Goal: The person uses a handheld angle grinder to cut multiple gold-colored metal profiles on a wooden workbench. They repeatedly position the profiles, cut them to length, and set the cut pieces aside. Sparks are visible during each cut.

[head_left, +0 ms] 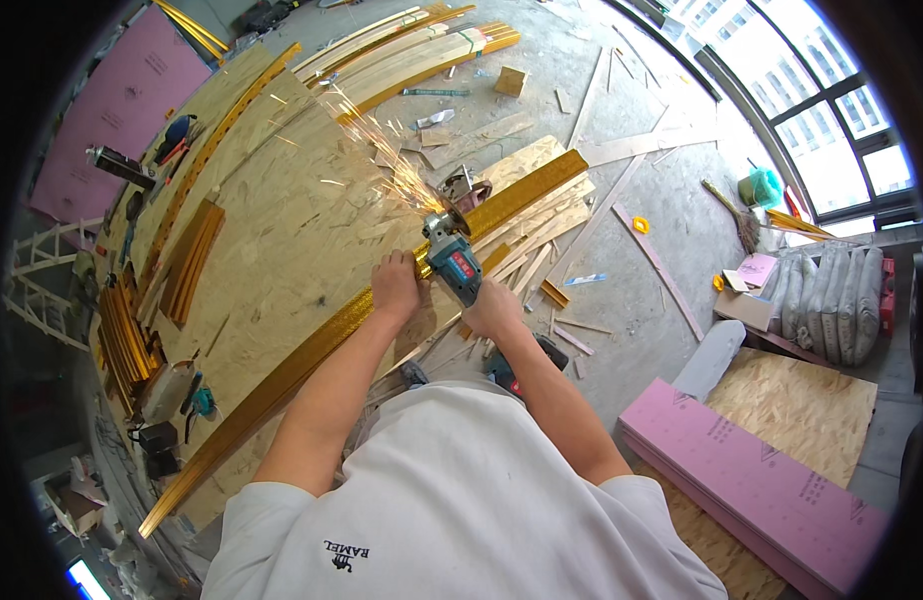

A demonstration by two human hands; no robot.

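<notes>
My right hand (495, 308) is wrapped round the rear of a teal angle grinder (454, 262). Its disc (469, 190) meets a long gold metal profile (312, 352), and orange sparks (397, 165) fly off toward the far left. My left hand (396, 283) grips the profile just left of the grinder, its fingers bent over it; their tips are partly hidden. The profile slants from the near left to the far right, across a large wood-strand board (282, 225) and past its right edge.
Gold profiles (194, 260) and a black spray can (122, 167) lie on the board's left side. Wood strips (542, 205) and offcuts litter the concrete floor to the right. Pink foam panels (742, 480) sit near right, grey sacks (832, 300) beyond them. Another power tool (527, 365) rests beside me.
</notes>
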